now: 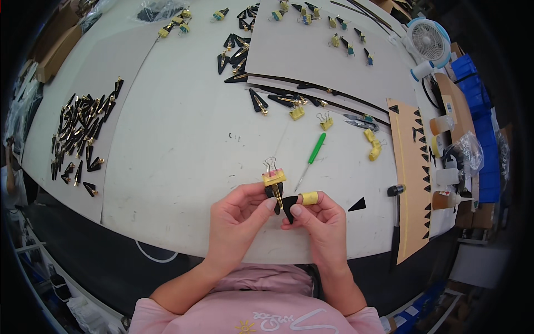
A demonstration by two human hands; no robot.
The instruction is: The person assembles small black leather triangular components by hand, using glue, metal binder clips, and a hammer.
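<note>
My left hand [238, 216] pinches a black and gold hair clip [277, 196] between thumb and fingers. A yellow binder clip [273, 177] with upright wire handles is clamped on the hair clip's far end. My right hand [325, 221] pinches a black triangular piece [289, 209], held right beside the hair clip; whether the two touch, I cannot tell. Yellow tape [309, 198] is wrapped around a finger of this hand. Another black triangle [357, 205] lies on the table to its right. Beyond my hands rests a green-handled pointed tool [317, 147].
A pile of black and gold hair clips [83, 131] covers the left side. Farther off are more clips [238, 55], thread snips [361, 123] and yellow binder clips [372, 146]. On the right are a brown strip [409, 195] bearing black triangles, bottles [445, 200] and a fan [428, 42].
</note>
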